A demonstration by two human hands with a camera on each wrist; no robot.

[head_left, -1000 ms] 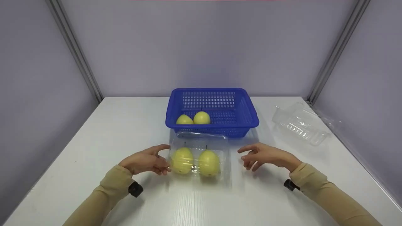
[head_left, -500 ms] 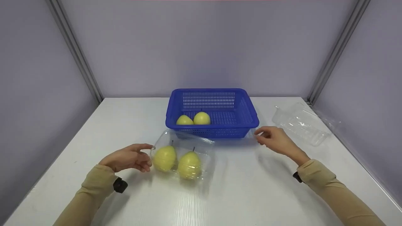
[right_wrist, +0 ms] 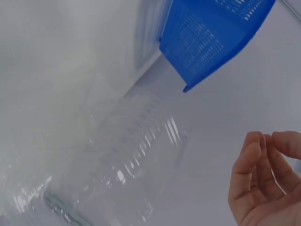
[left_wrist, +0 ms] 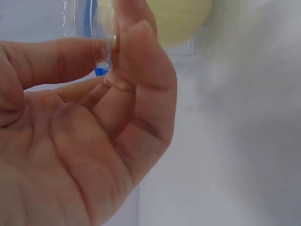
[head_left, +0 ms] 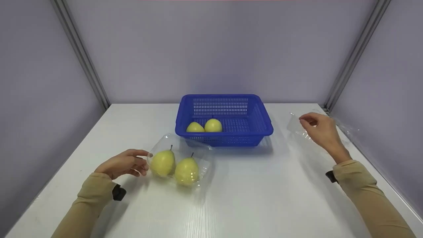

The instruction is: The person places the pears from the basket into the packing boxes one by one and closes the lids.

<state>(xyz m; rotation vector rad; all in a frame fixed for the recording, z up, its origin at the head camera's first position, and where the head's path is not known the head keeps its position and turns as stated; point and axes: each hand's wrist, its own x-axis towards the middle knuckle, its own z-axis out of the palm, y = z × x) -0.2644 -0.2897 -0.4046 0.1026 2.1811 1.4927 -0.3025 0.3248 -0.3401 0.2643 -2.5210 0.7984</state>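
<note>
Two yellow pears point(head_left: 187, 171) with stems sit in a clear plastic container point(head_left: 202, 152) left of centre on the table. My left hand point(head_left: 124, 163) pinches the left edge of this container. In the left wrist view, its thumb and fingers point(left_wrist: 149, 80) meet at the clear rim, close to a pear point(left_wrist: 183, 19). Over a second clear plastic container point(head_left: 296, 126) at the right, my right hand point(head_left: 325, 134) is raised, covering part of it. The right wrist view shows that hand point(right_wrist: 268, 188) loosely curled, thumb near fingertips, nothing between them, apart from the plastic point(right_wrist: 136, 155).
A blue perforated basket point(head_left: 224, 134) stands at the back centre, with two more yellow pears point(head_left: 213, 125) inside at its left. Pale walls point(head_left: 211, 49) enclose the white table point(head_left: 251, 198) at the back and both sides.
My left hand has pulled the container with two pears leftward and tilted it round. My right hand has moved right and away from me, from beside that container to over the other one.
</note>
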